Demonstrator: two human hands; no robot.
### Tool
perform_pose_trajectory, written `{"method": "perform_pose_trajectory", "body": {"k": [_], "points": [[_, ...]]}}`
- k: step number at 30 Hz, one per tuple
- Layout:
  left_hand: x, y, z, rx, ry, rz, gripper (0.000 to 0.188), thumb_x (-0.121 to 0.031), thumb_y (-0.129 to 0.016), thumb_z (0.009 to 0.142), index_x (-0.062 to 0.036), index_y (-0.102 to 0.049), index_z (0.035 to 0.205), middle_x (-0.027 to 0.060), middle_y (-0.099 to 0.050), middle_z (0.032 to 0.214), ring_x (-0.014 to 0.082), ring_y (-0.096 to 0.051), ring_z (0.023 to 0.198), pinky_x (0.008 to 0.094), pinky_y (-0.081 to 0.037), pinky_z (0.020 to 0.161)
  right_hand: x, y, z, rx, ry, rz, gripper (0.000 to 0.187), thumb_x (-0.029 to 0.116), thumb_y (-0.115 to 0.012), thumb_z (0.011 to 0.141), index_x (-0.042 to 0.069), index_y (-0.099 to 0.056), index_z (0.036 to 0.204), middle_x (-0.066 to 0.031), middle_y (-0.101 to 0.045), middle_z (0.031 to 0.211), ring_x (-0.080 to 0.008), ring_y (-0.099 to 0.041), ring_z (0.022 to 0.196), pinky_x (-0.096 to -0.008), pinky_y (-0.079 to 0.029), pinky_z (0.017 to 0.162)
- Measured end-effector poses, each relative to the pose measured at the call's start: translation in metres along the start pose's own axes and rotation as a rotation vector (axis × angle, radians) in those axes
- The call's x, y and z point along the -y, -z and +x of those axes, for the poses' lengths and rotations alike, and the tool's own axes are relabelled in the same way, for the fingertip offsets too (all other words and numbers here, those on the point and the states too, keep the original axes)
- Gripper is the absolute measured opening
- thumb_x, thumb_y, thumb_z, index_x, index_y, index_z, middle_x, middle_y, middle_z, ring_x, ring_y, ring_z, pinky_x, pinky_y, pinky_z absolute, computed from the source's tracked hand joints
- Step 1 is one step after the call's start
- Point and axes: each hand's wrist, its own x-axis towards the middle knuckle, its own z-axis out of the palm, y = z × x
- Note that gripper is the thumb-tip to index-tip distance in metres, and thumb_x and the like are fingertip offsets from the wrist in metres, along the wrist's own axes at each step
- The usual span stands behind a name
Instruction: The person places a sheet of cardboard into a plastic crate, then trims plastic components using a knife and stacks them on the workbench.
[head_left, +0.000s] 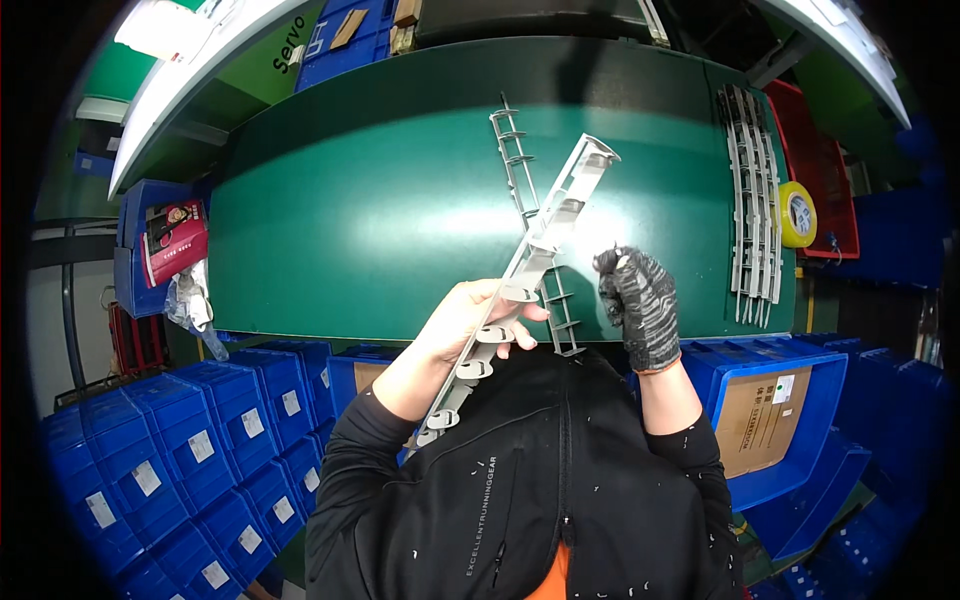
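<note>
My bare left hand [490,312] is wrapped round a long light-grey slatted plastic strip [540,235], held slantwise above the near part of the green table [350,220]. Its far end points up and to the right, while the lower end reaches down along my left forearm. Beneath it a narrower grey strip with cross-ribs [517,160] lies on the tabletop, partly hidden. To the right, apart from both strips, my right hand [640,300] wears a dark grey knitted glove. Its fingers are curled closed; whether something small is pinched in them cannot be made out.
Several similar strips [755,200] lie bundled at the table's right side, beside a roll of yellow tape [797,215] and a red tray [815,165]. Blue bins [215,425] are stacked at left; another blue bin with cardboard [765,400] stands at right. A red bag [175,243] sits at the left edge.
</note>
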Motion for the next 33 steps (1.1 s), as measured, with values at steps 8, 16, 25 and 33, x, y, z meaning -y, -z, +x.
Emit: {"method": "perform_pose_trajectory", "body": {"k": [8, 16, 25, 33], "points": [[-0.010, 0.007, 0.006, 0.187, 0.027, 0.127, 0.053, -0.033, -0.049, 0.089, 0.0014, -0.037, 0.128, 0.0149, -0.058, 0.105, 0.0213, -0.060, 0.087, 0.0310, -0.049, 0.073, 0.014, 0.008, 0.038, -0.084, -0.293, 1.124, 0.022, 0.029, -0.057, 0.084, 0.008, -0.055, 0.089, 0.0052, -0.040, 0.051, -0.0054, -0.031, 0.035, -0.0204, -0.026, 0.033], [-0.029, 0.001, -0.009, -0.030, -0.003, 0.471, 0.031, -0.008, -0.043, 0.088, 0.0033, -0.048, 0.117, 0.0133, -0.063, 0.087, 0.0161, -0.063, 0.064, 0.0213, -0.050, 0.058, 0.014, 0.019, 0.048, -0.283, -0.105, 0.889, 0.034, 0.038, -0.045, 0.090, 0.005, -0.055, 0.090, 0.0007, -0.047, 0.056, -0.0083, -0.040, 0.042, -0.0188, -0.030, 0.036], [-0.030, 0.009, -0.009, 0.098, 0.134, 0.370, 0.038, -0.010, -0.045, 0.090, 0.0009, -0.041, 0.126, 0.0143, -0.064, 0.080, 0.0160, -0.063, 0.061, 0.0208, -0.049, 0.053, -0.008, 0.008, 0.017, -0.057, 0.010, 0.112, 0.017, 0.011, -0.052, 0.086, -0.003, -0.060, 0.091, -0.0034, -0.058, 0.063, -0.0097, -0.052, 0.053, -0.0241, -0.042, 0.049], [-0.025, 0.005, -0.014, 0.099, 0.132, 0.337, 0.037, -0.010, -0.045, 0.090, 0.0009, -0.042, 0.126, 0.0154, -0.064, 0.081, 0.0160, -0.063, 0.060, 0.0210, -0.049, 0.052, 0.006, 0.002, 0.006, 0.072, 0.168, -0.180, 0.013, 0.010, -0.057, 0.080, 0.001, -0.065, 0.086, -0.0070, -0.060, 0.066, -0.0138, -0.055, 0.055, -0.0251, -0.043, 0.051]]}}
